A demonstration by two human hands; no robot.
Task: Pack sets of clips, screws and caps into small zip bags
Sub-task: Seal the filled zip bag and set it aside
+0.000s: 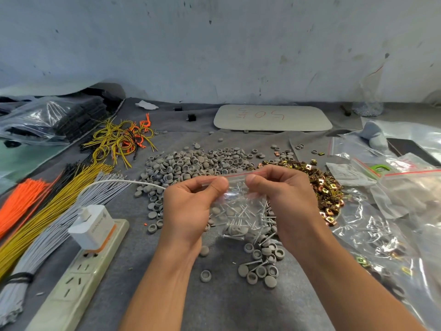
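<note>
Head view, zip bag (238, 201) pinched between left hand (191, 206), right hand (286, 199)

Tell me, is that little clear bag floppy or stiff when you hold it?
Probably floppy: the bag crinkles and hangs below where the left hand and right hand pinch its top edge. Likely very light, since it is thin, see-through plastic. It may feel a bit slippery, being shiny.

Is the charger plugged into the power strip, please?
Plugged in: the charger sits flush on the strip, its cable attached.
</note>
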